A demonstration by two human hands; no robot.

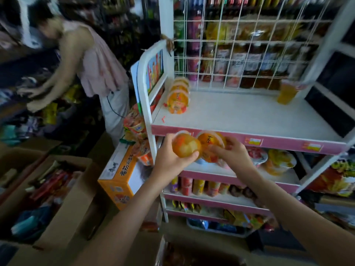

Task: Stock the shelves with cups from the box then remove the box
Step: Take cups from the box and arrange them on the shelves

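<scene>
My left hand [172, 160] grips an orange fruit cup [185, 145] turned on its side, just below the front edge of the top shelf [249, 116]. Beside it, my right hand [230, 152] holds a second orange fruit cup [210, 140]; the two cups touch. A row of several matching cups [177, 96] lies on its side at the left of the top shelf. The orange and white box [123, 173] stands on the floor left of the shelf unit, with cups [138, 135] piled above it.
A yellow drink cup [286, 93] stands at the top shelf's back right, before a wire grid [249, 45]. Lower shelves hold snack cups [278, 162] and packets. Open cardboard boxes [63, 189] of goods sit at left. A person in a pink top [96, 60] bends over at left.
</scene>
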